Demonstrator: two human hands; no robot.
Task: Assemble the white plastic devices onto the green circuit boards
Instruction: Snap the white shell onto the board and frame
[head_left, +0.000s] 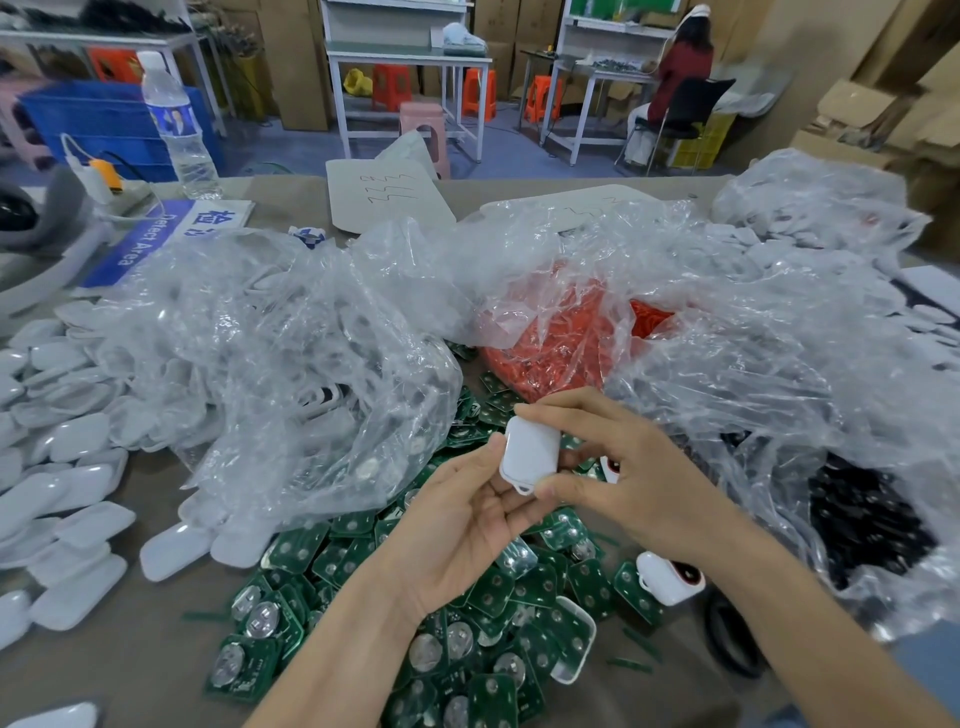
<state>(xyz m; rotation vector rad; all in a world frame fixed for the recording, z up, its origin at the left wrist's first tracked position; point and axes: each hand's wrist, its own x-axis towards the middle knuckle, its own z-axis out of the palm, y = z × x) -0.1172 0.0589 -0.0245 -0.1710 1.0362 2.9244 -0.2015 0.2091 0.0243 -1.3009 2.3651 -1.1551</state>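
**Both hands on one white case**

Head view: the case is held above the boards heaped on the table. The left hand cradles it, thumb on its left edge and fingers curled beneath. The right hand pinches it, forefinger on top and thumb at its lower corner.

floor: blue-grey | back: white-framed workbenches, orange stools beneath, pink stool nearer | behind: stacked cardboard boxes | left: blue crate | far right: person seated on black chair
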